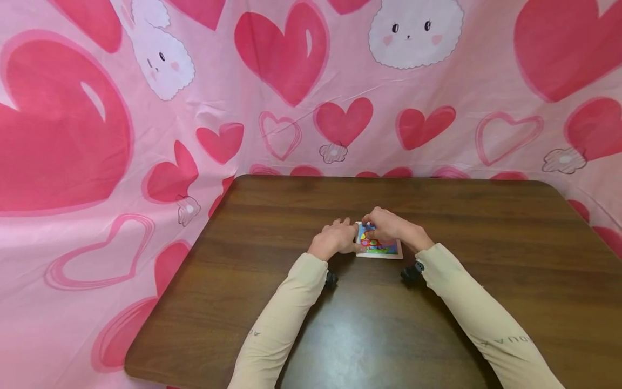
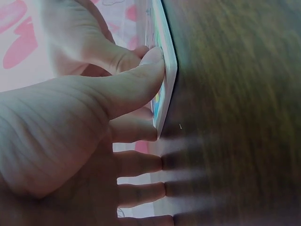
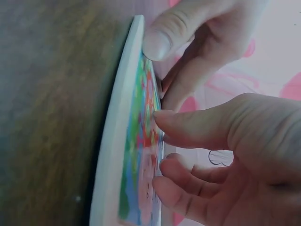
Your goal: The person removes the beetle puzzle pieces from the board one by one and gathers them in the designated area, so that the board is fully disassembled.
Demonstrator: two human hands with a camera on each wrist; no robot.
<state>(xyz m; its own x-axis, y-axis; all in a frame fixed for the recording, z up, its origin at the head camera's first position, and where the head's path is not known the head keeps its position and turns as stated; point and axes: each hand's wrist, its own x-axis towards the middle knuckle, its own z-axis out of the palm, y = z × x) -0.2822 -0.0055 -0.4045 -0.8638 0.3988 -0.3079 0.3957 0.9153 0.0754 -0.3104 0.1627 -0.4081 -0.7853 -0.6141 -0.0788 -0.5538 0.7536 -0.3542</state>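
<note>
A small picture board (image 1: 389, 249) with a raised white border and a bright printed scene lies flat on the table. My left hand (image 1: 336, 237) is at its left side. In the left wrist view its thumb (image 2: 136, 82) presses on the white rim (image 2: 171, 70), while the other fingers reach straight down to the tabletop. Over the picture is my right hand (image 1: 386, 224), its fingers bent. The right wrist view has the right thumb (image 3: 197, 127) and fingertips right at the printed surface (image 3: 146, 188); I cannot tell whether they pinch a piece of it.
The brown wooden table (image 1: 272, 210) has rounded corners. Behind it and along the left hangs a pink cloth (image 1: 291, 54) with hearts and rabbit faces. A black wrist camera (image 1: 412, 273) sits under the right wrist, another black camera (image 1: 331, 279) by the left one.
</note>
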